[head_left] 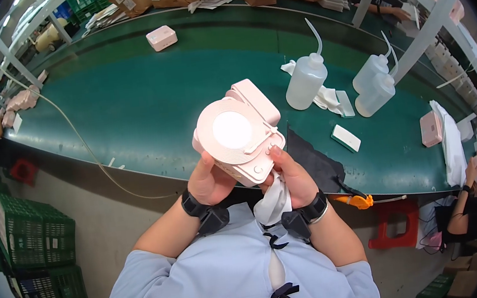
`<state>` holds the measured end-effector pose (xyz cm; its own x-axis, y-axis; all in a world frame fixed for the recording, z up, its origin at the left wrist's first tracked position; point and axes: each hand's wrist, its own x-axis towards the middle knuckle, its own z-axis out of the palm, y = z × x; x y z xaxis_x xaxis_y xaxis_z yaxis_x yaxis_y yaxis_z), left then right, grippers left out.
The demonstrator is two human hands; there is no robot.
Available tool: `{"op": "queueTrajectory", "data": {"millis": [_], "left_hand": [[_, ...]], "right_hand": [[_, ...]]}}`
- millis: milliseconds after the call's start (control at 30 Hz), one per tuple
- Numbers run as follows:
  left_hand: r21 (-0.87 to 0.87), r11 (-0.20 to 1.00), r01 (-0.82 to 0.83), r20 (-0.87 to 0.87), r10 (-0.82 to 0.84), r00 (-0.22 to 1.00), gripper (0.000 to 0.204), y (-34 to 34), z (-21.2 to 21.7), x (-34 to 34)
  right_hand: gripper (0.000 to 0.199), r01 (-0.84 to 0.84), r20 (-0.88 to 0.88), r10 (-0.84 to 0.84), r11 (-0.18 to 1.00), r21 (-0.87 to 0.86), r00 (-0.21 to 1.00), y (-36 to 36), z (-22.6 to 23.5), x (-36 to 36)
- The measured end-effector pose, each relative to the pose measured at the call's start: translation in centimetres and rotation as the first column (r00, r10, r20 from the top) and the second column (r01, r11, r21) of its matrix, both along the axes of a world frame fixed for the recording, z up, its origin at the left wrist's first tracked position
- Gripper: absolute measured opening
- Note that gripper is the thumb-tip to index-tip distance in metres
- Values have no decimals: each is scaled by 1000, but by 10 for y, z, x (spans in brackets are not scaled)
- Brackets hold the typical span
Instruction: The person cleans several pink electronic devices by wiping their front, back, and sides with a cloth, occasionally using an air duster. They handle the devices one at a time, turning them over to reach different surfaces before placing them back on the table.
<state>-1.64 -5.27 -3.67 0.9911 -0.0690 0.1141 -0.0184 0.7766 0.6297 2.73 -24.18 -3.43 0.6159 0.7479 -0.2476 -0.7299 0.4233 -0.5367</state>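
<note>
Above the near edge of the green bench I hold a pink plastic device (204,134) tilted in both hands. It has a round ringed face with a bright white centre, a thick rectangular block at its far right corner and small buttons at its near end. My left hand (211,181) grips its lower left side with the thumb up along the edge. My right hand (294,179) holds the near right corner, its thumb by the buttons. A white cloth (274,202) hangs bunched from the right hand, under the device. Several fingers are hidden beneath it.
Clear squeeze bottles with bent spouts (305,82) stand at the right, beside crumpled white wipes (327,99). A small white box (346,138), a black cloth (313,161) and an orange-handled tool (357,201) are nearer. A pink box (162,38) lies far off. A co-worker (470,217) sits right.
</note>
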Motion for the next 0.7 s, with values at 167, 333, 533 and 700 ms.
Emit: {"op": "queueTrajectory", "data": {"millis": [167, 333, 533, 700], "left_hand": [[-93, 995, 44, 131, -32, 991, 95, -14, -3, 0], [56, 996, -63, 75, 59, 995, 90, -12, -13, -6], [15, 992, -125, -39, 125, 991, 87, 37, -19, -12], [-31, 982, -189, -116, 184, 976, 75, 84, -38, -29]], "right_hand": [[35, 32, 84, -25, 996, -84, 996, -7, -7, 0], [31, 177, 438, 2, 913, -367, 899, -21, -1, -6], [8, 561, 760, 31, 655, -506, 649, -110, -11, -48], [15, 387, 329, -206, 567, -727, 921, -200, -75, -123]]}}
